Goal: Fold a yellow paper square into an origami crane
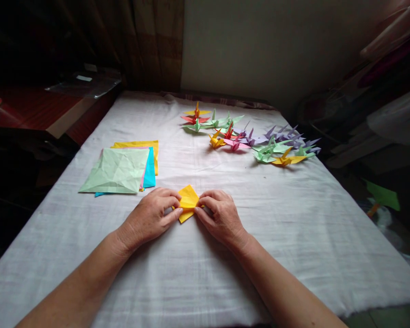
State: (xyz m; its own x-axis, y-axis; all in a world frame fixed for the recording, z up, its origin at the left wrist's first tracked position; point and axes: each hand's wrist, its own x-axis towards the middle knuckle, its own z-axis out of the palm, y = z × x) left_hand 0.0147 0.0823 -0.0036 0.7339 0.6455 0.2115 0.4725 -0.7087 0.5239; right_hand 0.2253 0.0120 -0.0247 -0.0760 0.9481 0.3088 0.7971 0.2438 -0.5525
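Note:
A small piece of yellow origami paper [189, 198], partly folded, lies between my hands near the middle of the cloth-covered table. My left hand [159, 207] pinches its left side, with thumb and fingertips closed on the edge. On the opposite edge, my right hand [222, 213] pinches the paper in the same way. A crease or fold line runs across the paper between the two thumbs, and its upper part forms a point facing away from me. The fingertips hide both side corners.
Left of my hands lies a stack of coloured paper squares, a pale green sheet [118, 169] on top. Several folded paper cranes [235, 142] stand across the table's far right. A wooden desk [51, 114] holding a clear plastic bag [89, 82] adjoins the far left.

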